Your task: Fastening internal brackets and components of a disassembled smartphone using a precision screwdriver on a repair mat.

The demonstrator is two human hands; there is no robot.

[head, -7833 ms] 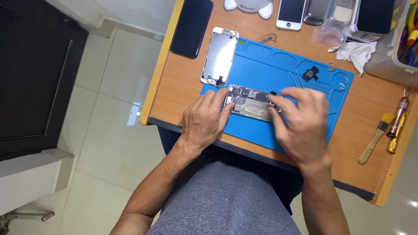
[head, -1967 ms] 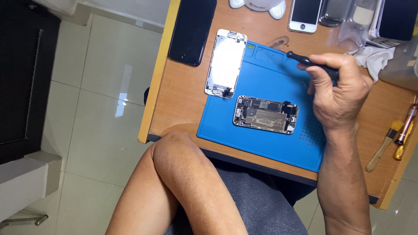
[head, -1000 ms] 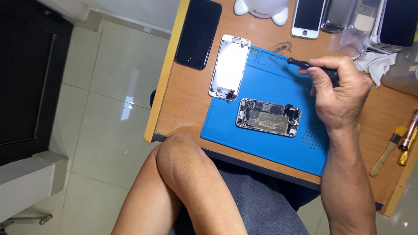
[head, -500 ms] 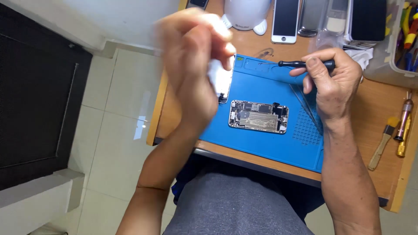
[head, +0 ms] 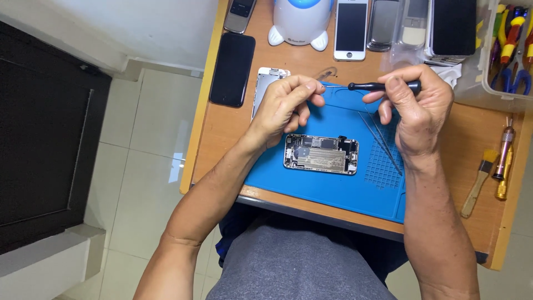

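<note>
From my head camera, my left hand (head: 284,105) covers most of the detached white screen panel (head: 265,83) lying at the blue mat's (head: 333,189) upper left corner, so only its top end shows. The screwdriver's (head: 377,86) thin tip meets my left fingertips (head: 315,89), and I cannot tell whether anything small sits between them. A clear tool bin (head: 508,53) is cut off at the right edge, and the phones along the counter's (head: 222,133) far side are cropped at the top. My left grip is pinched narrow, thumb and forefinger closed at the driver's tip, wrist bent in over the mat. My right hand (head: 416,108) holds the screwdriver's black handle level, fingers curled round it, with tweezers (head: 380,139) lying under that palm. The opened phone body (head: 321,154) rests on the mat, below and between both hands, untouched. Half a second ago my left hand was raised and blurred near the camera; now it has come down to the driver's tip.
</note>
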